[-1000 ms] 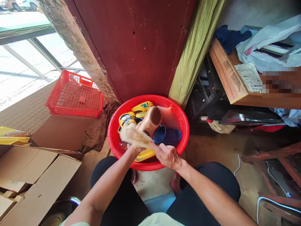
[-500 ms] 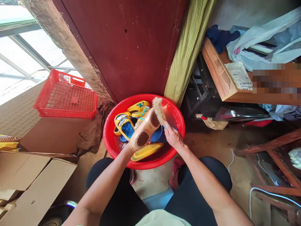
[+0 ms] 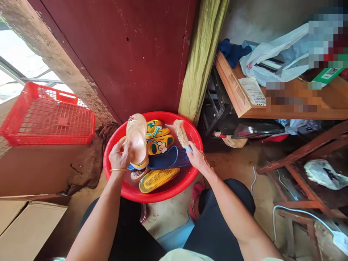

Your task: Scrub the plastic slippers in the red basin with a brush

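Note:
My left hand (image 3: 119, 155) is closed on the side of a beige clog (image 3: 138, 139), which it holds over the left part of a red basin (image 3: 108, 181) with its inside facing up. In my right hand (image 3: 197, 156) is a scrubbing brush (image 3: 181, 134) with pale bristles and a light blue handle, over the basin's right side, apart from the clog. Water lies in the basin. Among the footwear there are yellow clogs (image 3: 160, 145), a dark blue slipper (image 3: 167, 159), a yellow sole turned up (image 3: 160, 180) and a brown-patterned sole (image 3: 139, 173).
A red plastic crate (image 3: 51, 116) and a brown cloth (image 3: 87, 165) are at the left, above an open cardboard box (image 3: 35, 224). Behind the basin stands a dark red door (image 3: 130, 61) beside a yellow-green curtain (image 3: 202, 54). On the right are a wooden desk (image 3: 244, 105) and a wooden stool (image 3: 304, 156).
My left hand has turned the clog from sole-up to inside-up and moved it left. The brush has come away from the clog's sole. The view has shifted to the right.

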